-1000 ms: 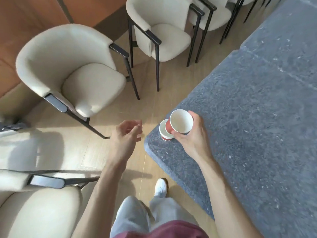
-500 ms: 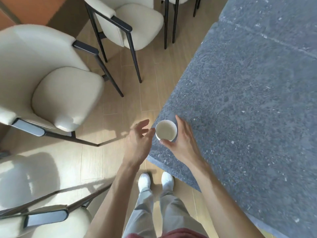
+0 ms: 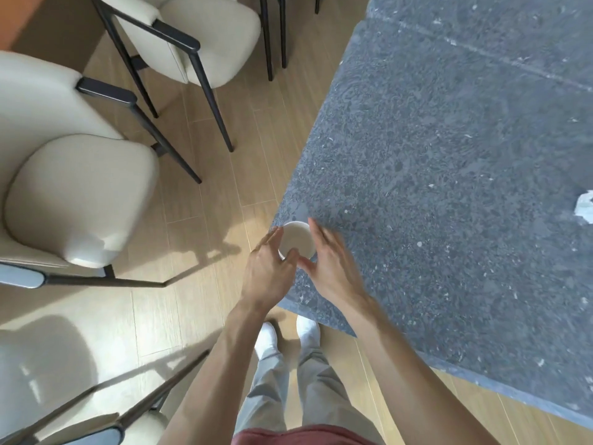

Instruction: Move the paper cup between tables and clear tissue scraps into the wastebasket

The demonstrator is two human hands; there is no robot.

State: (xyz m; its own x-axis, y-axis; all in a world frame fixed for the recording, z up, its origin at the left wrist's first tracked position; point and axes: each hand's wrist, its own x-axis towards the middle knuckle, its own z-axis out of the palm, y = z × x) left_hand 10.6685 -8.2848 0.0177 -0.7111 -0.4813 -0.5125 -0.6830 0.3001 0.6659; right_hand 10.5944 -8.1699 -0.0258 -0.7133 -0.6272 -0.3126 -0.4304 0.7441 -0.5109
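A white paper cup (image 3: pixel 296 239) stands upright on the near-left corner of the grey speckled table (image 3: pixel 433 149). My left hand (image 3: pixel 268 271) reaches it from the left, with the fingers along its side and the thumb at its near rim, holding it. On the cup's right, my right hand (image 3: pixel 330 261) is blurred, its fingers straight and spread. A crumpled white tissue scrap (image 3: pixel 584 208) lies on the table at the frame's right edge. No wastebasket is in view.
Cream armchairs with black frames stand on the wooden floor to the left: one (image 3: pixel 73 194) beside me, one (image 3: pixel 199 33) farther off, one (image 3: pixel 80 422) at the lower left. My feet in white shoes (image 3: pixel 288 332) stand at the table corner.
The cup went from tilted in my right hand to upright on the table corner. My left hand closed in onto its left side. My right hand's fingers have straightened off it.
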